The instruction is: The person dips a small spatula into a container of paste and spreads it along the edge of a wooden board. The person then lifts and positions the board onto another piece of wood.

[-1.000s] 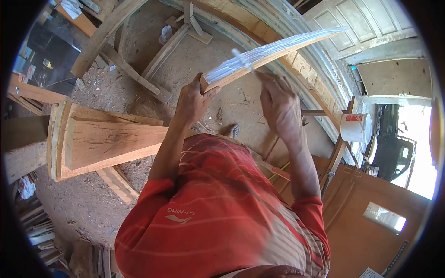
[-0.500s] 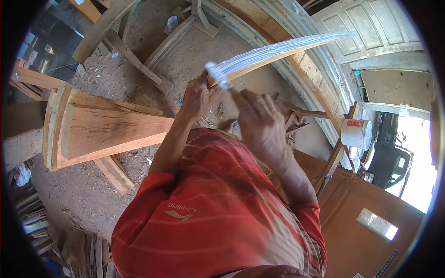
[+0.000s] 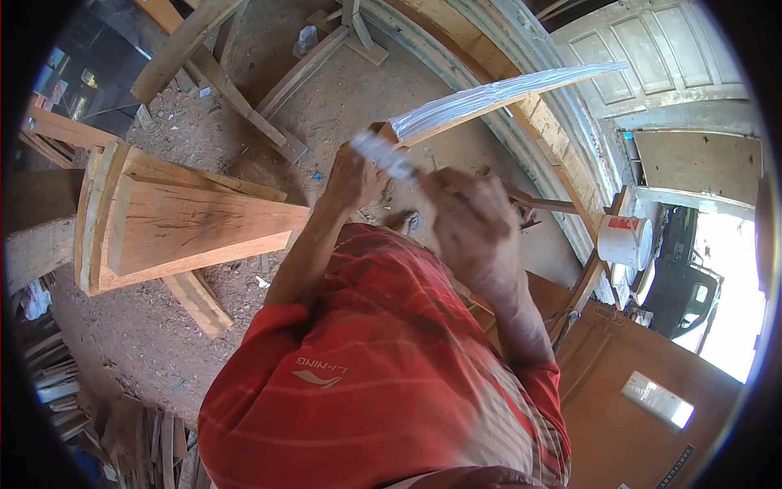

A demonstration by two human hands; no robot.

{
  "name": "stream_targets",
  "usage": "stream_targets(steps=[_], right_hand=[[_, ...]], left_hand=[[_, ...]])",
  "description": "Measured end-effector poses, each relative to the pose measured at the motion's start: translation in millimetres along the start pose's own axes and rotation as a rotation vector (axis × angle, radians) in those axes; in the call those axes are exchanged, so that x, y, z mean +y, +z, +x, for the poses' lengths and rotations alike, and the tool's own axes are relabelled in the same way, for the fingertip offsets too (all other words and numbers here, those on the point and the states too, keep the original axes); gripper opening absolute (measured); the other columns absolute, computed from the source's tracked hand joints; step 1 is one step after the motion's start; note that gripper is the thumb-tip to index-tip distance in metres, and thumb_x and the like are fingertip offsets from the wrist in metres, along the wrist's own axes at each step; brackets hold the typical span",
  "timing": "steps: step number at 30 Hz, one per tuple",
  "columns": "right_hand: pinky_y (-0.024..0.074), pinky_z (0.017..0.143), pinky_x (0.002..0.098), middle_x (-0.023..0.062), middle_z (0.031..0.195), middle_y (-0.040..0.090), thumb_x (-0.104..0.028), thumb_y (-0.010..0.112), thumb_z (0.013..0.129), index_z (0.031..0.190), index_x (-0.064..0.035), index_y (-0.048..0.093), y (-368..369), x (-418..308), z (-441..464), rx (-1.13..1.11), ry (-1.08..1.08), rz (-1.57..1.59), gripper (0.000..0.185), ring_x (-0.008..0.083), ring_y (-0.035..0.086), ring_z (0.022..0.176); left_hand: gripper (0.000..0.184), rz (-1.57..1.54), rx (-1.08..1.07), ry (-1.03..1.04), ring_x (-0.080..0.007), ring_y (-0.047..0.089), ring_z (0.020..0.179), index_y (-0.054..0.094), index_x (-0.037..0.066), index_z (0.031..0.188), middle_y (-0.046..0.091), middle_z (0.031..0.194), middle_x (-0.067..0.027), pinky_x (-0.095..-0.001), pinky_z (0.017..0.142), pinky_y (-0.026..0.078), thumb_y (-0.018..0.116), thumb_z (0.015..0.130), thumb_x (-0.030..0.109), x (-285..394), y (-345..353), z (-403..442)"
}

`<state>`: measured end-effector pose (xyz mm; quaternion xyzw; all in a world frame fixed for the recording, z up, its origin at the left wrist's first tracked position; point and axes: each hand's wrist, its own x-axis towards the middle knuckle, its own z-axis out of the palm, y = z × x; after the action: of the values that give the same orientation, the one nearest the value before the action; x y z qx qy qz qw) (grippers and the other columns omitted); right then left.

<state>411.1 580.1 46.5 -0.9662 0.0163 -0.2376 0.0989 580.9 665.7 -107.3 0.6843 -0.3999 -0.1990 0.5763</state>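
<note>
My left hand (image 3: 356,179) is closed around the near end of a long wooden plank (image 3: 472,114). The plank's upper face carries a streaky, shiny white coating, while its side edge is bare wood. In my right hand (image 3: 479,224), the fingers wrap the handle of a paintbrush (image 3: 384,155) with a white-covered head. Motion smears both brush and hand. The brush head is just below the plank's near end, overlapping my left hand from this angle; whether it touches anything I cannot tell.
Several thick boards (image 3: 208,228) lie stacked at left. A white bucket (image 3: 623,240) stands at right by a brown door panel (image 3: 652,391). Long timber beams (image 3: 546,130) run behind the plank. Wooden trestle pieces (image 3: 244,106) are at upper left, and scrap wood (image 3: 155,440) lies at lower left.
The paintbrush has moved down off the plank's near end, and my right hand has shifted slightly down and right. My left hand keeps its hold on the plank.
</note>
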Motion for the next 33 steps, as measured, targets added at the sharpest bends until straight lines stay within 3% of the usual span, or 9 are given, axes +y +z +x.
stream_targets(steps=[4, 9, 15, 18, 20, 22, 26, 29, 33], right_hand=[[0.0582, 0.077, 0.0368, 0.008, 0.116, 0.066, -0.007, 0.083, 0.07, 0.13, -0.004, 0.071, -6, 4, -1, -0.13, 0.219, -0.145, 0.062, 0.023, 0.066, 0.094], [0.0578, 0.073, 0.0356, 0.0041, 0.119, 0.065, -0.004, 0.081, 0.073, 0.129, -0.0092, 0.072, -6, -6, 7, 0.0, 0.035, -0.058, 0.056, 0.0221, 0.065, 0.093], [0.0579, 0.074, 0.0361, 0.0094, 0.109, 0.071, -0.002, 0.072, 0.083, 0.125, -0.0074, 0.075, -11, 66, -10, 0.016, 0.145, -0.411, 0.043, 0.0235, 0.065, 0.084], [0.057, 0.076, 0.0421, 0.0139, 0.107, 0.071, 0.006, 0.062, 0.088, 0.123, -0.005, 0.074, -27, 106, -14, 0.148, 0.363, -0.359, 0.04, 0.031, 0.067, 0.087], [0.056, 0.082, 0.0444, 0.0154, 0.108, 0.07, 0.008, 0.063, 0.086, 0.123, -0.0033, 0.074, -33, 116, -12, 0.186, 0.393, -0.384, 0.041, 0.0323, 0.067, 0.091], [0.0553, 0.084, 0.0451, 0.0156, 0.11, 0.07, 0.008, 0.064, 0.086, 0.124, -0.0029, 0.073, -19, 117, -27, 0.074, 0.407, -0.211, 0.04, 0.0326, 0.067, 0.093], [0.0547, 0.083, 0.0451, 0.0163, 0.107, 0.07, 0.007, 0.064, 0.087, 0.122, -0.003, 0.073, -14, 50, -8, 0.053, 0.302, 0.051, 0.038, 0.0333, 0.067, 0.092], [0.0543, 0.081, 0.0449, 0.0172, 0.103, 0.07, 0.008, 0.064, 0.086, 0.121, -0.0023, 0.073, -26, 64, -6, 0.127, 0.295, -0.013, 0.038, 0.0338, 0.066, 0.09], [0.0562, 0.081, 0.0439, 0.0175, 0.101, 0.07, 0.009, 0.064, 0.084, 0.121, -0.0024, 0.073, -31, 105, -8, 0.128, 0.467, -0.152, 0.04, 0.0328, 0.067, 0.09]], left_hand=[[0.037, 0.126, 0.002, 0.033, -0.0443, 0.074, 0.089, 0.061, 0.001, 0.121, 0.074, 0.097, -0.0231, -0.0503, 0.075, 0.058, 0.075, 0.096, 0.024, -9, 0, -3], [0.035, 0.362, -0.091, 0.202, -0.0433, 0.074, 0.088, 0.062, 0.001, 0.12, 0.074, 0.098, -0.0235, -0.05, 0.075, 0.058, 0.076, 0.096, 0.021, -14, -4, -6], [0.038, 0.1, 0.014, 0.048, -0.0433, 0.075, 0.087, 0.062, -0.002, 0.119, 0.075, 0.095, -0.0251, -0.0493, 0.076, 0.058, 0.075, 0.098, 0.027, -1, -1, 2], [0.04, 0.112, 0.015, 0.042, -0.0435, 0.075, 0.087, 0.061, -0.004, 0.119, 0.075, 0.095, -0.0261, -0.0489, 0.077, 0.059, 0.075, 0.099, 0.029, -1, -1, 2], [0.041, 0.102, 0.009, 0.022, -0.0436, 0.075, 0.088, 0.061, -0.004, 0.119, 0.075, 0.096, -0.0266, -0.0487, 0.077, 0.059, 0.075, 0.099, 0.029, 3, -1, 1], [0.041, 0.09, 0.006, 0.02, -0.0436, 0.075, 0.089, 0.061, -0.004, 0.119, 0.075, 0.097, -0.0269, -0.0484, 0.078, 0.059, 0.074, 0.099, 0.029, 5, -2, 0], [0.042, 0.103, 0.017, 0.06, -0.0441, 0.075, 0.091, 0.061, -0.004, 0.12, 0.075, 0.098, -0.0274, -0.0478, 0.079, 0.059, 0.074, 0.099, 0.03, -1, -1, 1], [0.043, 0.126, -0.015, 0.016, -0.0444, 0.075, 0.093, 0.061, -0.005, 0.121, 0.074, 0.099, -0.0278, -0.0479, 0.08, 0.059, 0.074, 0.1, 0.031, -2, -2, 1], [0.044, 0.085, 0.006, 0.045, -0.0451, 0.074, 0.093, 0.061, -0.005, 0.121, 0.075, 0.1, -0.0275, -0.0486, 0.08, 0.059, 0.075, 0.099, 0.031, 5, -3, 3]])
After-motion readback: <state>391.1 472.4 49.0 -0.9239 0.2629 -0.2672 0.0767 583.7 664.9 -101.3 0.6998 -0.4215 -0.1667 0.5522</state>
